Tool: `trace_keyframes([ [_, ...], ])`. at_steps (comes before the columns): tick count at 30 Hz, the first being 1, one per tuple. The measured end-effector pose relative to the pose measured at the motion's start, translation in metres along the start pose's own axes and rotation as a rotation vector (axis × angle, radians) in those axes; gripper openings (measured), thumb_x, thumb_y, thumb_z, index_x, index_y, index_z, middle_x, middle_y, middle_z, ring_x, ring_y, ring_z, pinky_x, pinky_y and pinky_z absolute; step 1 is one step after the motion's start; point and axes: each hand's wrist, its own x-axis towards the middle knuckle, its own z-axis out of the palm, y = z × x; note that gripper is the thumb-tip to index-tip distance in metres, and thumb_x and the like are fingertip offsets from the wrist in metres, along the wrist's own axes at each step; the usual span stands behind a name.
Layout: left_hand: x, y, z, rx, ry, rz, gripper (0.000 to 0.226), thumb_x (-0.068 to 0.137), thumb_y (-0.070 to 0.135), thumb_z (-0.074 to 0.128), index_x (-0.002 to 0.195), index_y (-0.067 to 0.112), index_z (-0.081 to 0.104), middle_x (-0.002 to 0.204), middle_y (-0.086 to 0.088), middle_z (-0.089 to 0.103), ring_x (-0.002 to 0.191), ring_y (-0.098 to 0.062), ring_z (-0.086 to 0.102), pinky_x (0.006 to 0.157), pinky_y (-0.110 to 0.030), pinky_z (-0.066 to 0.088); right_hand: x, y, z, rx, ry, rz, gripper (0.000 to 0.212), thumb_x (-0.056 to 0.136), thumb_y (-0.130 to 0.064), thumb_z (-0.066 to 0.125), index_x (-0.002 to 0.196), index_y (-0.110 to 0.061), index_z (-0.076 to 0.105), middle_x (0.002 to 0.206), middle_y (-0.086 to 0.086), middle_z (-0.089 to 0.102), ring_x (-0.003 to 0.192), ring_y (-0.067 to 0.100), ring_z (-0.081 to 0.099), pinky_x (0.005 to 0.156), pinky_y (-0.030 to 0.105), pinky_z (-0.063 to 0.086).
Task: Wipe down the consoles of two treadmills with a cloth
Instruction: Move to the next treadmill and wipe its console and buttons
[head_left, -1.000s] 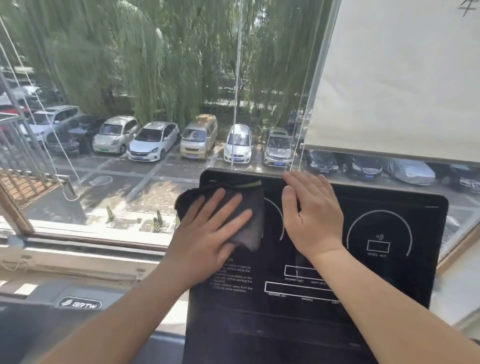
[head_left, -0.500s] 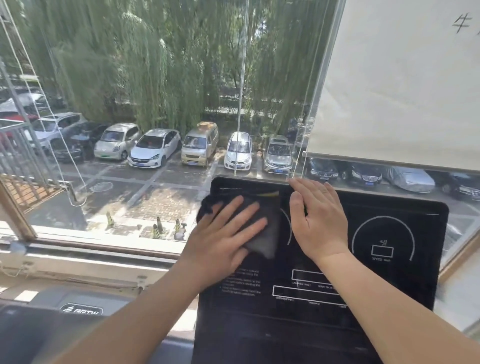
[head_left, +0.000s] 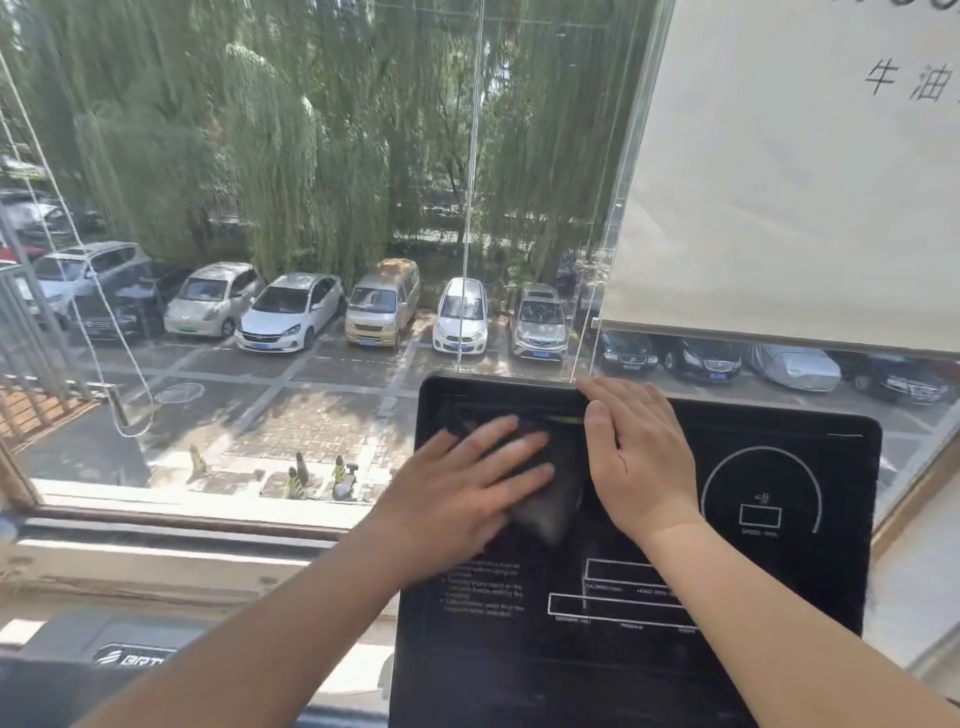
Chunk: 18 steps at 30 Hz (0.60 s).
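A black treadmill console (head_left: 789, 561) with white dial and bar markings fills the lower right. A dark cloth (head_left: 553, 512) lies on its upper left part. My left hand (head_left: 462, 499) presses flat on the cloth with fingers spread, covering most of it. My right hand (head_left: 636, 457) rests flat on the console just right of the cloth, fingertips at the top edge, holding nothing.
A large window stands right behind the console, with a sill (head_left: 156, 525) at the left. A cream roller blind (head_left: 789, 182) hangs at the upper right with bead cords (head_left: 470, 182). A second treadmill's dark hood (head_left: 130, 657) shows at the lower left.
My left hand has slid the cloth rightward across the console, from its left edge toward my right hand. The right hand has stayed flat on the console.
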Motion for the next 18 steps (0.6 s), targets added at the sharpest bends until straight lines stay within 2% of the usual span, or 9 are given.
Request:
trace_keyframes([
  [3, 0.018, -0.010, -0.007, -0.038, 0.093, -0.462, 0.055, 0.093, 0.045, 0.063, 0.147, 0.036, 0.057, 0.161, 0.003, 0.047, 0.148, -0.030, 0.042, 0.108, -0.050, 0.037, 0.002, 0.003, -0.007, 0.004, -0.075, -0.006, 0.066, 0.103, -0.051, 0.017, 0.147, -0.028, 0.060, 0.154, -0.010, 0.056, 0.150, 0.009, 0.039, 0.129, 0.038, 0.017],
  [5, 0.019, 0.012, 0.002, -0.077, 0.104, -0.579, 0.056, 0.095, 0.045, 0.058, 0.150, 0.035, 0.054, 0.164, 0.001, 0.042, 0.151, -0.032, 0.034, 0.112, -0.051, 0.031, 0.005, 0.009, -0.017, 0.000, -0.178, -0.049, 0.067, 0.102, -0.056, 0.015, 0.153, -0.033, 0.052, 0.161, -0.015, 0.046, 0.154, 0.002, 0.030, 0.130, 0.036, 0.014],
  [7, 0.004, 0.039, 0.014, -0.096, 0.085, -0.497, 0.059, 0.093, 0.044, 0.059, 0.151, 0.033, 0.053, 0.165, 0.000, 0.041, 0.152, -0.031, 0.031, 0.113, -0.051, 0.030, 0.006, 0.017, -0.032, -0.025, -0.257, -0.080, 0.068, 0.102, -0.059, 0.016, 0.157, -0.033, 0.046, 0.166, -0.016, 0.037, 0.155, -0.002, 0.023, 0.130, 0.033, 0.012],
  [10, -0.033, 0.060, 0.022, -0.044, -0.023, -0.116, 0.067, 0.083, 0.046, 0.070, 0.147, 0.035, 0.055, 0.163, 0.005, 0.044, 0.149, -0.025, 0.039, 0.107, -0.046, 0.034, 0.002, 0.037, -0.053, -0.190, -0.214, -0.064, 0.072, 0.102, -0.060, 0.019, 0.157, -0.024, 0.046, 0.166, -0.005, 0.039, 0.157, 0.009, 0.026, 0.131, 0.039, 0.014],
  [12, -0.041, 0.052, 0.017, 0.006, -0.089, 0.085, 0.067, 0.081, 0.048, 0.071, 0.145, 0.038, 0.056, 0.161, 0.010, 0.047, 0.146, -0.021, 0.046, 0.104, -0.044, 0.035, 0.000, 0.056, -0.065, -0.334, -0.202, 0.045, 0.078, 0.100, -0.061, 0.016, 0.158, -0.018, 0.044, 0.167, 0.003, 0.038, 0.158, 0.019, 0.027, 0.130, 0.046, 0.016],
  [13, -0.036, 0.042, 0.013, 0.030, -0.087, 0.107, 0.065, 0.081, 0.049, 0.071, 0.143, 0.039, 0.058, 0.159, 0.011, 0.049, 0.144, -0.020, 0.049, 0.104, -0.044, 0.035, 0.001, 0.066, -0.070, -0.403, -0.199, 0.108, 0.081, 0.099, -0.063, 0.013, 0.158, -0.016, 0.043, 0.167, 0.006, 0.039, 0.157, 0.023, 0.027, 0.129, 0.051, 0.017],
  [15, -0.012, 0.019, 0.005, 0.079, -0.018, 0.010, 0.061, 0.083, 0.048, 0.071, 0.142, 0.039, 0.060, 0.156, 0.009, 0.053, 0.142, -0.024, 0.052, 0.109, -0.052, 0.034, 0.000, 0.085, -0.078, -0.476, -0.190, 0.217, 0.076, 0.100, -0.063, 0.014, 0.156, -0.020, 0.045, 0.163, 0.006, 0.043, 0.155, 0.027, 0.030, 0.126, 0.058, 0.018],
  [18, 0.025, 0.004, 0.000, 0.038, 0.050, -0.256, 0.059, 0.088, 0.046, 0.068, 0.145, 0.036, 0.060, 0.160, 0.003, 0.049, 0.150, -0.032, 0.042, 0.119, -0.072, 0.019, -0.003, 0.103, -0.084, -0.460, -0.120, 0.153, 0.062, 0.103, -0.057, 0.027, 0.143, -0.025, 0.060, 0.144, 0.003, 0.062, 0.141, 0.028, 0.048, 0.121, 0.059, 0.028],
])
